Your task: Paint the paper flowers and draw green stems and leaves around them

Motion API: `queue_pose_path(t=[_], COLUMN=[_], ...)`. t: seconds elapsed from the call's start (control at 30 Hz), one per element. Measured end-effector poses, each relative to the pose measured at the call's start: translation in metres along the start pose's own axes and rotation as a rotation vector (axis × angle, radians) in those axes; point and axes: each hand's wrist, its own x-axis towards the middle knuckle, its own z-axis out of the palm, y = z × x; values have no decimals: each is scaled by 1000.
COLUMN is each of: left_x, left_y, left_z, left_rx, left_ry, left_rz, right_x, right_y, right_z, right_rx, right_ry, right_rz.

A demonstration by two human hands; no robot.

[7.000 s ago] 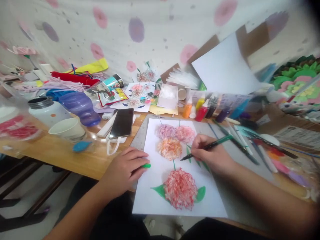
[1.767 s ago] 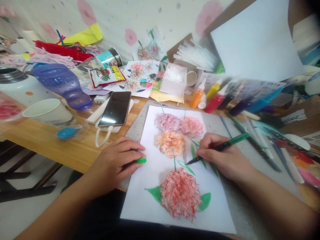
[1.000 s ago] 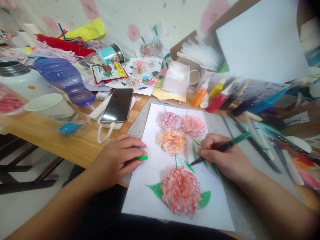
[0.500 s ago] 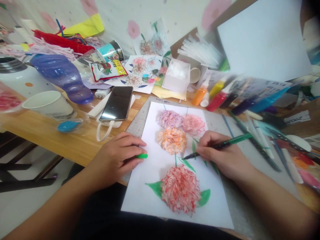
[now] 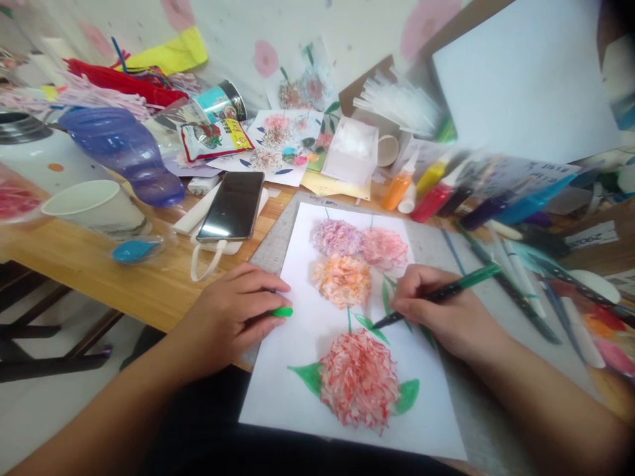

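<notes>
My right hand [image 5: 441,307] grips a dark marker with a green end [image 5: 446,289], its tip on a green leaf [image 5: 372,328] drawn on the white sheet [image 5: 297,337]. Closed around a small bright green marker cap [image 5: 282,311], my left hand [image 5: 243,311] rests at the sheet's left edge. A big red-and-white ruffled flower [image 5: 360,380] stands out from the lower sheet between green leaves. Above it are an orange flower [image 5: 342,281], a purple one [image 5: 337,237] and a pink one [image 5: 384,248], also ruffled. Part of the right-hand leaves is hidden by my right hand.
Left of the sheet lie a smartphone [image 5: 232,206] with a white cable, a paper cup [image 5: 94,210] and a purple bottle [image 5: 124,155]. Paint bottles [image 5: 399,185] stand behind. More pens [image 5: 516,287] lie on the grey mat [image 5: 483,396] at the right.
The marker tip has moved slightly right and down along the leaf, which now shows more green inside its outline. My left hand stays in place.
</notes>
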Motion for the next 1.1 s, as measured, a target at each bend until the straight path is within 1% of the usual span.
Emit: queue_pose_path(t=[0.2, 0.37, 0.77, 1.1], left_x=[1, 1, -2, 0], left_y=[1, 0, -1, 1], left_z=[0, 0, 2, 1], left_rx=[-9, -10, -27, -26], left_ry=[11, 4, -2, 3], left_rz=[4, -3, -18, -21], right_x=[0, 1, 1, 1], right_y=[-2, -4, -6, -10], right_z=[1, 2, 4, 4], right_rx=[11, -42, -65, -101], right_ry=[10, 10, 23, 25], right_rz=[-2, -17, -20, -35])
